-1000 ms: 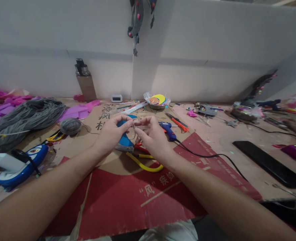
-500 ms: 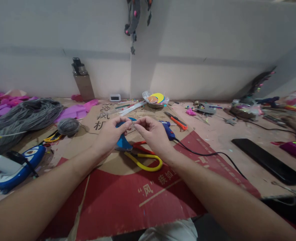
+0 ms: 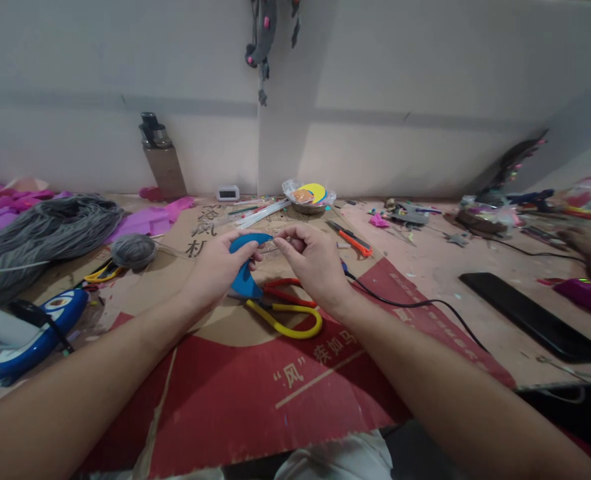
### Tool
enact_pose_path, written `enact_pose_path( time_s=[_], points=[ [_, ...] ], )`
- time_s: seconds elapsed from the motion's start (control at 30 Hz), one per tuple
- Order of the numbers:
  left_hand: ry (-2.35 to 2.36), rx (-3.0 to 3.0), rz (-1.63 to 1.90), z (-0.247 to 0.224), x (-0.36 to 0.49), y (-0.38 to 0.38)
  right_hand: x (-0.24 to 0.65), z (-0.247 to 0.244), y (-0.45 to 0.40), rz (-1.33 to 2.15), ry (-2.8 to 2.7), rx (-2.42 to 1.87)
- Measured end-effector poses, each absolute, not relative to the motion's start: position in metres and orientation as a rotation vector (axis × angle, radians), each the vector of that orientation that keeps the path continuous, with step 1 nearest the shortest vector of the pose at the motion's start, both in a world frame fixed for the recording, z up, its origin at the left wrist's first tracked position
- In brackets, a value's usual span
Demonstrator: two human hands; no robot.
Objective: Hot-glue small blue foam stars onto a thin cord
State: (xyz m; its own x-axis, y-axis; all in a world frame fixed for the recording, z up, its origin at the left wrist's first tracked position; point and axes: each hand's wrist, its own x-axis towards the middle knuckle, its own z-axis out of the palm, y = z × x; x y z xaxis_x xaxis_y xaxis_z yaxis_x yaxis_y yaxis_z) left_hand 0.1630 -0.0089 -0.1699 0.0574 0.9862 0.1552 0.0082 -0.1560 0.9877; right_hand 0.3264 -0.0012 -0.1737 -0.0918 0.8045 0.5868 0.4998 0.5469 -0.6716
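A blue crescent-shaped piece (image 3: 247,283) is held between the thumb and fingers of my left hand (image 3: 218,261), one tip pointing right. My right hand (image 3: 311,259) is closed in a pinch at that tip, on what looks like a thin grey yarn strand. From a small grey yarn ball (image 3: 133,251) on the left, yarn (image 3: 173,251) runs toward my left hand. Beneath both hands lie scissors (image 3: 295,328) with one yellow and one red handle, their blades largely hidden. Part of a blue tool with a black cord (image 3: 400,303) is hidden behind my right hand.
Red-and-tan cardboard (image 3: 225,400) covers the table's middle. An orange utility knife (image 3: 354,241) and a dish of coloured pieces (image 3: 309,207) are farther back. A grey yarn skein (image 3: 70,223) lies left, a black slab (image 3: 530,313) right. Another person's hand (image 3: 588,247) is at far right.
The blue piece shows more now, its upper tip turned up between my hands. My right hand has shifted slightly right and covers more of the blue tool. The view has moved a little.
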Motion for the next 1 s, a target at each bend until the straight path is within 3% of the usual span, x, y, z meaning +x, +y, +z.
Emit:
enact_pose_path(
  time_s=[1.0],
  points=[
    [1.137,1.453,1.138,-0.1744,0.1593,-0.0065,0.3296,-0.1809,0.0077,0.32,-1.777,-1.042]
  ],
)
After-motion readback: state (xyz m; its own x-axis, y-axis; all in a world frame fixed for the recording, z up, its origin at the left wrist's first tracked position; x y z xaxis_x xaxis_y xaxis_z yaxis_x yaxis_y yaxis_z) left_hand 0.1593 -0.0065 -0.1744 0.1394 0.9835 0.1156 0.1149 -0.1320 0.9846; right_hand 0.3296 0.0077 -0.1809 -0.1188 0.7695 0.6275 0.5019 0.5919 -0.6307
